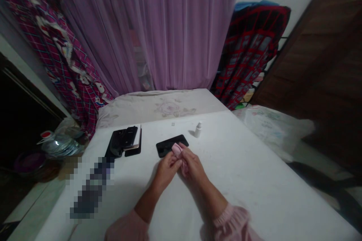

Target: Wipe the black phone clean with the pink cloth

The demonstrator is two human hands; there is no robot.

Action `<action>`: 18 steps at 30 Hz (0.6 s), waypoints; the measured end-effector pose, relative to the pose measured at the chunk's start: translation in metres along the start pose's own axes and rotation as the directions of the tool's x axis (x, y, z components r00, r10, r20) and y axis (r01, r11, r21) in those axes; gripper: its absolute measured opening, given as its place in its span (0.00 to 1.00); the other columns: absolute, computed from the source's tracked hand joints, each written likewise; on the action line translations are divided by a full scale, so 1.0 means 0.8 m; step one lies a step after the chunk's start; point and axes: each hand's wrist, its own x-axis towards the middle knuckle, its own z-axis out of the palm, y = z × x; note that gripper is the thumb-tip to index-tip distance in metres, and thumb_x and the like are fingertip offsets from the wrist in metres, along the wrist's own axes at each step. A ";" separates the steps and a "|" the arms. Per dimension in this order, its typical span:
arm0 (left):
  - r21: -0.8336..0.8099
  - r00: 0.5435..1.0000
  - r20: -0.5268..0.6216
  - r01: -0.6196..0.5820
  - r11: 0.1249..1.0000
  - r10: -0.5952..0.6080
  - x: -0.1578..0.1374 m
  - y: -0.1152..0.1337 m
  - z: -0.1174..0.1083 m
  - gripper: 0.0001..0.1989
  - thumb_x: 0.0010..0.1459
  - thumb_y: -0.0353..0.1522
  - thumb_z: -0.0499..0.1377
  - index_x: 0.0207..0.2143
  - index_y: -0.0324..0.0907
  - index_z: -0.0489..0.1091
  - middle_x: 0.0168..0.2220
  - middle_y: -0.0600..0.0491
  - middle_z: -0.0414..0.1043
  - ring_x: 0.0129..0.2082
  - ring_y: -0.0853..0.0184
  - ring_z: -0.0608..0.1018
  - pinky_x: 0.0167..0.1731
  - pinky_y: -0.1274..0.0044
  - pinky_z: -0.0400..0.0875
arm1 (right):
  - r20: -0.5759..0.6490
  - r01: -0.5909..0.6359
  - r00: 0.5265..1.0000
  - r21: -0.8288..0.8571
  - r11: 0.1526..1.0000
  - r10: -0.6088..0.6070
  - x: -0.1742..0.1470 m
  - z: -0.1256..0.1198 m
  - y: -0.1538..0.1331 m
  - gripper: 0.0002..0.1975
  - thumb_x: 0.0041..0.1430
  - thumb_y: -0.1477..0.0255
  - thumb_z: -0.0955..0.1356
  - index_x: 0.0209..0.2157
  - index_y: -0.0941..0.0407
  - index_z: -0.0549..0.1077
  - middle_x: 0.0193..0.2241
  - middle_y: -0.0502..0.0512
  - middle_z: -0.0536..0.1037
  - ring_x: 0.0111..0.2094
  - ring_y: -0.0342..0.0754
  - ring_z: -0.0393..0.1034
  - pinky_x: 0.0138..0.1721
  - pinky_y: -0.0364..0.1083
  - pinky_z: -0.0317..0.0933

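Both of my hands meet over the middle of the white table (254, 180). My right hand (193, 163) grips a small pink cloth (177, 149), bunched so that its end pokes out toward a black phone (169, 144). My left hand (166, 168) also pinches the cloth from the left side. The phone lies flat, screen up, just beyond my fingers. A small white spray bottle (198, 130) stands upright a little behind and right of the phone.
A stack of several phones and a dark case (126, 140) lies on the table's left part. A blurred-out patch (90, 188) covers the near left. A large water bottle (59, 144) sits off the left edge. Purple curtain and bed behind.
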 end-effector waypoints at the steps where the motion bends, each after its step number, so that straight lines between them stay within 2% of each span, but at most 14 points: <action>1: -0.059 0.999 0.004 0.033 0.998 -0.033 0.004 0.001 0.001 0.18 0.48 0.42 0.66 0.38 0.41 0.73 0.31 0.50 0.78 0.31 0.63 0.79 0.31 0.76 0.72 | 0.002 0.051 0.999 -0.084 0.995 -0.051 0.005 -0.001 -0.002 0.18 0.54 0.56 0.69 0.36 0.55 0.81 0.48 0.61 0.77 0.51 0.56 0.69 0.53 0.53 0.61; 3: -0.105 0.998 -0.021 0.060 0.993 -0.062 0.010 0.000 -0.003 0.18 0.47 0.46 0.66 0.29 0.40 0.72 0.25 0.53 0.75 0.25 0.66 0.76 0.28 0.77 0.70 | -0.042 0.136 0.988 -0.238 0.962 -0.151 0.018 -0.016 -0.007 0.18 0.56 0.57 0.67 0.38 0.55 0.80 0.50 0.61 0.76 0.53 0.56 0.68 0.55 0.55 0.58; 5: -0.108 0.996 -0.072 0.048 0.993 -0.056 0.013 -0.003 -0.010 0.20 0.47 0.49 0.65 0.25 0.41 0.69 0.23 0.55 0.72 0.24 0.68 0.74 0.27 0.78 0.68 | -0.156 0.193 0.950 -0.382 0.904 -0.269 0.037 -0.041 -0.011 0.19 0.58 0.58 0.65 0.42 0.55 0.78 0.47 0.61 0.77 0.50 0.55 0.69 0.52 0.55 0.61; 7: -0.128 0.990 -0.131 0.028 0.991 -0.045 0.014 -0.006 -0.014 0.20 0.46 0.49 0.66 0.25 0.41 0.69 0.22 0.57 0.70 0.25 0.68 0.73 0.27 0.79 0.66 | -0.284 0.195 0.872 -0.547 0.814 -0.400 0.059 -0.068 -0.014 0.21 0.57 0.58 0.65 0.46 0.56 0.75 0.45 0.61 0.77 0.45 0.54 0.71 0.46 0.54 0.66; 8: -0.150 0.987 -0.154 0.022 0.988 -0.045 0.013 -0.006 -0.014 0.20 0.45 0.48 0.66 0.26 0.41 0.69 0.23 0.57 0.70 0.25 0.68 0.73 0.27 0.79 0.65 | -0.301 0.196 0.834 -0.622 0.758 -0.462 0.071 -0.079 -0.014 0.23 0.57 0.59 0.65 0.50 0.56 0.71 0.46 0.61 0.76 0.45 0.54 0.71 0.44 0.53 0.66; 10: -0.232 0.983 -0.168 0.032 0.972 -0.073 0.011 -0.004 -0.012 0.21 0.44 0.48 0.68 0.28 0.40 0.70 0.25 0.56 0.72 0.28 0.67 0.74 0.28 0.79 0.65 | -0.187 0.268 0.792 -0.750 0.606 -0.582 0.093 -0.095 -0.012 0.30 0.55 0.59 0.67 0.57 0.57 0.64 0.51 0.64 0.71 0.49 0.55 0.68 0.47 0.55 0.66; 13: -0.377 0.975 -0.135 0.113 0.919 -0.176 0.007 0.005 -0.005 0.24 0.43 0.49 0.68 0.34 0.40 0.70 0.30 0.53 0.75 0.33 0.63 0.77 0.29 0.78 0.67 | 0.046 0.375 0.783 -0.831 0.410 -0.620 0.119 -0.104 -0.005 0.35 0.55 0.63 0.67 0.62 0.57 0.57 0.57 0.67 0.65 0.56 0.58 0.63 0.52 0.57 0.64; 15: -0.437 0.956 -0.134 0.178 0.882 -0.260 0.006 0.011 -0.003 0.27 0.42 0.49 0.69 0.37 0.39 0.70 0.32 0.51 0.76 0.35 0.61 0.79 0.29 0.78 0.68 | 0.138 0.406 0.798 -0.842 0.354 -0.587 0.129 -0.105 0.000 0.34 0.56 0.66 0.66 0.63 0.56 0.56 0.56 0.65 0.67 0.55 0.56 0.65 0.50 0.54 0.66; 18: -0.510 0.922 -0.144 0.242 0.825 -0.360 0.008 0.017 -0.003 0.24 0.45 0.44 0.70 0.39 0.39 0.70 0.34 0.49 0.78 0.37 0.59 0.80 0.29 0.77 0.70 | 0.166 0.390 0.834 -0.851 0.351 -0.525 0.136 -0.108 0.005 0.31 0.57 0.70 0.63 0.63 0.55 0.56 0.48 0.61 0.74 0.41 0.51 0.74 0.39 0.49 0.70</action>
